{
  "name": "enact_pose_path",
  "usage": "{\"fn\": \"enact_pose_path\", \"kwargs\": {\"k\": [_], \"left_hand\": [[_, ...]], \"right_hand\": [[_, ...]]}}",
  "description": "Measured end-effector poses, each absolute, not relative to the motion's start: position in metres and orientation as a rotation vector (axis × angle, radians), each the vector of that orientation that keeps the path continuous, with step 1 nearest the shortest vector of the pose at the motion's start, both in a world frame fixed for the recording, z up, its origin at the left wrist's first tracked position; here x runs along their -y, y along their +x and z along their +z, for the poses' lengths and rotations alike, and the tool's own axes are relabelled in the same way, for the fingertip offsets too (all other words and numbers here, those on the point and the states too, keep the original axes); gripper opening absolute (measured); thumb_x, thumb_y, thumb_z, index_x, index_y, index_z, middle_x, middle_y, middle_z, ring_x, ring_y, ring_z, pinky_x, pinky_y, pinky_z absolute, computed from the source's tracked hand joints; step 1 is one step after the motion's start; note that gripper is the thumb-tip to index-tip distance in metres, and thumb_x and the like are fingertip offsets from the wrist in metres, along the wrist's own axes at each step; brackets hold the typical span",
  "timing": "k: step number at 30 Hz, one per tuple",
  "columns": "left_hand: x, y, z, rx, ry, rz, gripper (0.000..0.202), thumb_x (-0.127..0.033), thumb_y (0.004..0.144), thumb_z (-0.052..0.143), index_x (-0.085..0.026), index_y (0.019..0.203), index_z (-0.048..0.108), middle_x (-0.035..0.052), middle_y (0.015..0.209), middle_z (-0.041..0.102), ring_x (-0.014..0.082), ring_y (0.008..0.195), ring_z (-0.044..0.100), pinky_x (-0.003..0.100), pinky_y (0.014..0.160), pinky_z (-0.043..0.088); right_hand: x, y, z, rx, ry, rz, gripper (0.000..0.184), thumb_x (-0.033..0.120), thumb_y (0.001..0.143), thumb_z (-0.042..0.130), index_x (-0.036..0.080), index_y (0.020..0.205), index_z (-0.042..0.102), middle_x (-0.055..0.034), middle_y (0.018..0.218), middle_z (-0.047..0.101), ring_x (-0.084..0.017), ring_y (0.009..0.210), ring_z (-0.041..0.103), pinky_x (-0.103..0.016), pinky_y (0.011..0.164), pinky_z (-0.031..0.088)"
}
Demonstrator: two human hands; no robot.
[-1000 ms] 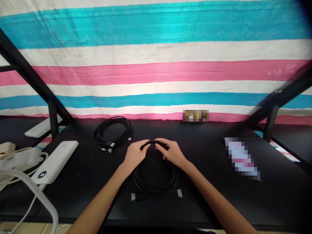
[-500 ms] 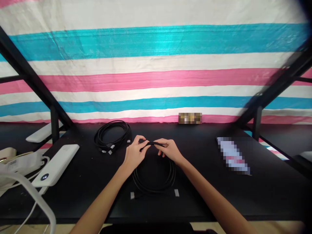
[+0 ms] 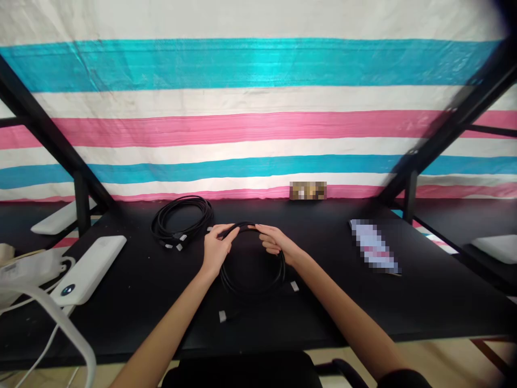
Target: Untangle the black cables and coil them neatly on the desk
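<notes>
A coiled black cable (image 3: 251,292) forms a ring in front of me. At its far upper left side my left hand (image 3: 218,245) pinches the strands between thumb and fingers. Opposite it, my right hand (image 3: 278,241) grips the upper right of the same coil, with its lower fingers curled. Between the hands the cable arches in a narrow bundle. One pale-tagged cable end (image 3: 222,316) lies below the ring at the left, and another pale end (image 3: 294,286) shows at the right. A second coiled black cable (image 3: 181,221) rests behind my left hand, with several pale ends.
A white power bank (image 3: 91,269) lies on the black table (image 3: 323,318) at left, beside a white power strip (image 3: 32,269) and cords. A blurred flat item (image 3: 375,247) lies at right, a small blurred box (image 3: 308,191) at the back. Black metal posts (image 3: 83,202) flank the table.
My hands have spread slightly apart along the coil's top, and the bundle between them now curves upward. The lower part of the ring has shifted up, away from the left cable end.
</notes>
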State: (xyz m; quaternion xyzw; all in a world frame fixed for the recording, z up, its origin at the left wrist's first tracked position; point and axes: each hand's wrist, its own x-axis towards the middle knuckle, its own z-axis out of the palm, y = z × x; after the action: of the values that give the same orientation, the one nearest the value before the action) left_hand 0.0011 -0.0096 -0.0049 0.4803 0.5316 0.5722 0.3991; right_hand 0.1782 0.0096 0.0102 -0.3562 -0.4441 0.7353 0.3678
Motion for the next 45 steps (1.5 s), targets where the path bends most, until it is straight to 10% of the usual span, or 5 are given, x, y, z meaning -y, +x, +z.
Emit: {"fn": "enact_pose_path", "kwargs": {"k": [7, 22, 33, 45], "left_hand": [[0.013, 0.007, -0.003, -1.115, 1.246, 1.156, 0.04, -0.041, 0.078, 0.058, -0.013, 0.105, 0.052, -0.0005, 0.056, 0.061, 0.0111, 0.044, 0.057, 0.019, 0.043, 0.039], [0.01, -0.008, -0.008, -1.417, 1.526, 0.814, 0.036, -0.047, 0.079, 0.051, -0.013, 0.072, 0.061, 0.0009, 0.049, 0.058, 0.0128, 0.035, 0.056, 0.02, 0.035, 0.044], [0.012, -0.015, -0.002, -1.255, 1.431, 0.611, 0.044, -0.053, 0.083, 0.042, -0.013, 0.093, 0.056, 0.0013, 0.058, 0.061, 0.0111, 0.033, 0.055, 0.015, 0.031, 0.035], [0.029, -0.017, 0.028, -0.752, 1.232, 0.156, 0.053, -0.048, 0.082, 0.051, -0.025, 0.129, 0.046, 0.0099, 0.087, 0.069, 0.0109, 0.046, 0.061, 0.015, 0.036, 0.024]], "right_hand": [[-0.02, 0.19, 0.017, 0.734, -0.665, 1.727, 0.024, 0.03, 0.068, 0.074, 0.019, 0.076, 0.054, 0.0144, 0.035, 0.024, -0.001, 0.03, 0.009, -0.011, 0.026, 0.011], [-0.019, 0.185, 0.005, 0.885, -0.832, 1.502, 0.02, 0.026, 0.065, 0.069, 0.02, 0.079, 0.057, 0.0144, 0.032, 0.023, -0.003, 0.03, 0.013, -0.017, 0.029, 0.015], [-0.019, 0.182, -0.011, 1.21, -1.154, 1.06, 0.04, 0.034, 0.071, 0.058, 0.018, 0.107, 0.061, 0.0092, 0.042, 0.043, -0.004, 0.03, 0.032, -0.016, 0.029, 0.025], [-0.02, 0.176, -0.007, 0.807, -0.999, 1.416, 0.019, 0.021, 0.06, 0.063, 0.019, 0.077, 0.055, 0.0123, 0.037, 0.035, -0.003, 0.029, 0.02, -0.018, 0.03, 0.017]]}}
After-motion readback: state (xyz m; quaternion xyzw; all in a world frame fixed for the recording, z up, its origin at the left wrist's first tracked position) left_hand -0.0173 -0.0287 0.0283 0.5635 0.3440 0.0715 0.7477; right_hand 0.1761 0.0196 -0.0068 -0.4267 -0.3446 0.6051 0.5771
